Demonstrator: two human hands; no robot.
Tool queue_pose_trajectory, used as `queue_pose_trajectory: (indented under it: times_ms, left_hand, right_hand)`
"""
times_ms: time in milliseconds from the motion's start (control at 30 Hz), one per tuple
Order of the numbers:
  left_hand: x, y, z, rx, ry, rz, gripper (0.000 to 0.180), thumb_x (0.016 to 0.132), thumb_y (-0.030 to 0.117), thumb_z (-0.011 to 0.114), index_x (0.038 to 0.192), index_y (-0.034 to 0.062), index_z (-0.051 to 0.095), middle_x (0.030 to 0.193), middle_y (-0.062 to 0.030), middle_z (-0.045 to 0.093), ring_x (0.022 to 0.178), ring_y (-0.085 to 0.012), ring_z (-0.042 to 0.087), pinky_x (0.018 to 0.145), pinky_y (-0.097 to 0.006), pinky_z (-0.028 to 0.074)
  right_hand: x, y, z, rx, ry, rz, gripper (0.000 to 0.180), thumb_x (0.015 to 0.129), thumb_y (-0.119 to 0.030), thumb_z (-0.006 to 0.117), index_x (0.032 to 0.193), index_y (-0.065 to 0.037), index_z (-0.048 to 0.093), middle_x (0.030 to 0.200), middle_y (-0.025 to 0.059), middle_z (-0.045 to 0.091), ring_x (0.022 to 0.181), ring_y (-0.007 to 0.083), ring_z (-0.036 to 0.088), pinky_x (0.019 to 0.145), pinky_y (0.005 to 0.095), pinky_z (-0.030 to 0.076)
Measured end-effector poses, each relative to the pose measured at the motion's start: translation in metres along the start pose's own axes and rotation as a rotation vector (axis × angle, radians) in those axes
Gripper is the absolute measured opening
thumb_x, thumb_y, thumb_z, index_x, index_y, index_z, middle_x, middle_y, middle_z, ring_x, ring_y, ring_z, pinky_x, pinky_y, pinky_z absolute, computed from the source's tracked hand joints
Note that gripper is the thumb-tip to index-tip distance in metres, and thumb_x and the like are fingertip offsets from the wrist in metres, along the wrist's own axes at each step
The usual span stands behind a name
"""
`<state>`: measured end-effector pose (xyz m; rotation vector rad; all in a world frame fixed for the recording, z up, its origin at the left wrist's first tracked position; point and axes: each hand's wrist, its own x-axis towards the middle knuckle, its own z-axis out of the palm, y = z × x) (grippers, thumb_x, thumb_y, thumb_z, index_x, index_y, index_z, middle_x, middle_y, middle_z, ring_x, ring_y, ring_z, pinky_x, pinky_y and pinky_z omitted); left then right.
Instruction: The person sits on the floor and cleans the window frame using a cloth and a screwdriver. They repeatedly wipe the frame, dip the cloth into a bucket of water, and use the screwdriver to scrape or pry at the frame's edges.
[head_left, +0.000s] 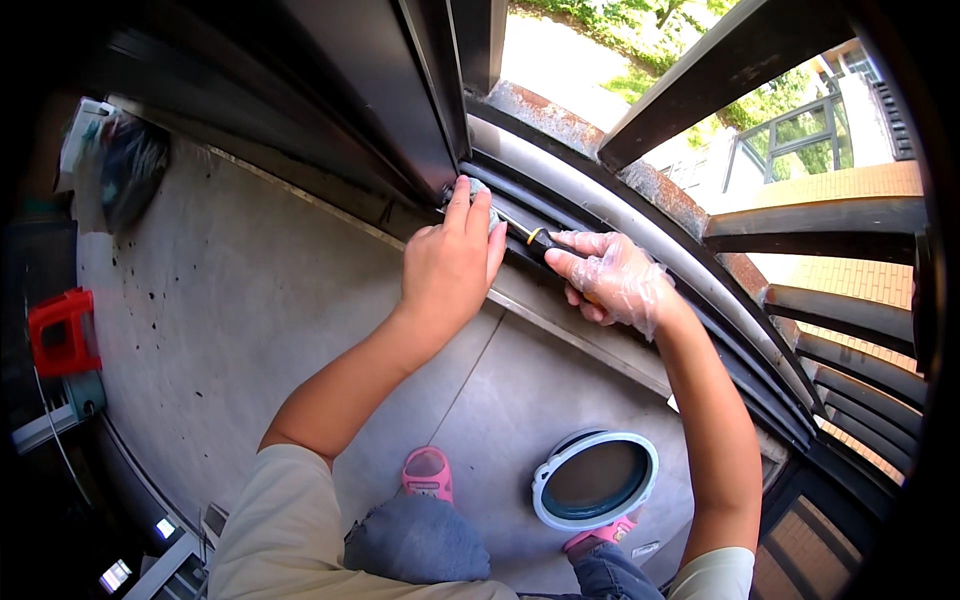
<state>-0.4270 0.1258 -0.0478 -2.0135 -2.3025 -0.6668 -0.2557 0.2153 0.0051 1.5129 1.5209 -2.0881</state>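
Note:
My right hand (612, 282), in a clear plastic glove, grips a screwdriver (540, 242) with a black and yellow handle. Its metal shaft points up and left along the dark track (570, 215) of the window frame. At the shaft's far end a pale greenish cloth (477, 187) is bunched in the corner by the black upright frame (436, 110). My bare left hand (452, 258) presses its fingers together on this cloth, covering part of it. The screwdriver's tip is hidden under the cloth and fingers.
A light blue bucket (600, 437) of murky water stands on the grey floor (300, 260) by my pink shoes (428, 472). Black railing bars (810, 225) line the right. A red plastic object (65, 332) and a dark bag (135, 170) are at the left.

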Motion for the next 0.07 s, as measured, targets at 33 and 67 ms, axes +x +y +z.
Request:
queue_pose_trajectory:
  times_ms: [33, 67]
  left_hand:
    - [0.0008, -0.0005, 0.0011, -0.007, 0.006, 0.003, 0.037, 0.081, 0.021, 0.065, 0.111, 0.0003, 0.058, 0.118, -0.0212, 0.057, 0.063, -0.0313, 0.064, 0.058, -0.035, 0.052]
    - [0.0008, -0.0025, 0.0024, -0.028, 0.002, -0.018, 0.037, 0.081, 0.022, 0.066, 0.111, 0.0012, 0.058, 0.121, -0.0218, 0.055, 0.065, -0.0308, 0.065, 0.060, -0.035, 0.053]
  right_hand:
    - [0.0018, 0.0034, 0.0096, 0.095, 0.007, -0.003, 0.050, 0.088, -0.030, 0.061, 0.131, -0.009, 0.049, 0.060, 0.0006, 0.053, 0.044, 0.0076, 0.045, 0.041, 0.0232, 0.038]
    - [0.0009, 0.0026, 0.0187, 0.097, 0.033, -0.014, 0.053, 0.089, -0.030, 0.061, 0.135, -0.011, 0.045, 0.060, 0.0011, 0.053, 0.043, 0.0092, 0.045, 0.040, 0.0235, 0.038]
